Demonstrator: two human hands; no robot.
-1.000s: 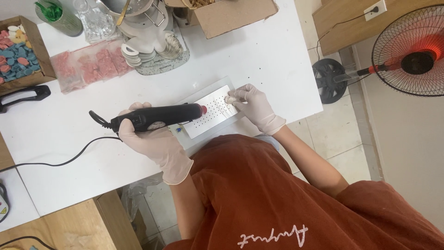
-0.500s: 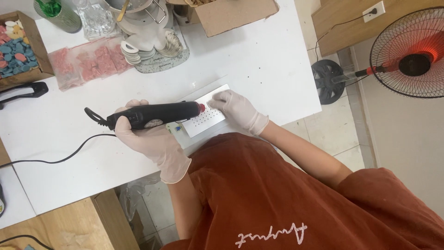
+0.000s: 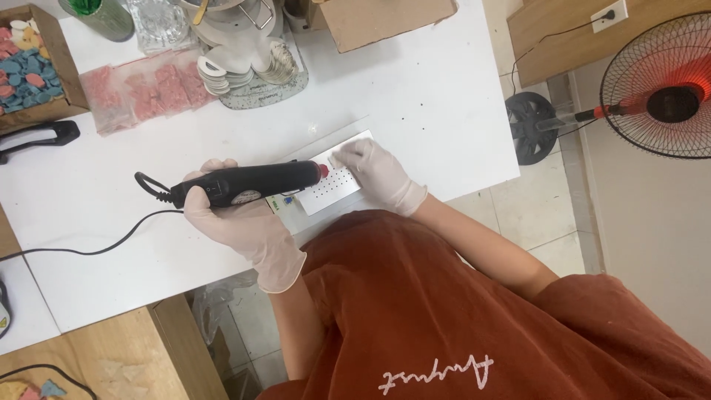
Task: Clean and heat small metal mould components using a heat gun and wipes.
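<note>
A small craft workshop, apparently set up in a plain room, is shown. A white worktable (image 3: 415, 96) is seen crowded along its far edge with supplies: a cardboard box of coloured pieces (image 3: 29, 74) at the far left, clear bags of pink pieces (image 3: 148, 92) beside it, a tray of stacked white cut-outs (image 3: 252, 70), and a brown carton (image 3: 385, 22). A corded black hand tool (image 3: 244, 184) is held over a white dotted sheet (image 3: 337, 185). Thin gloves are worn. To the right, a standing fan (image 3: 659, 89) is placed on a tiled floor (image 3: 533, 207).
</note>
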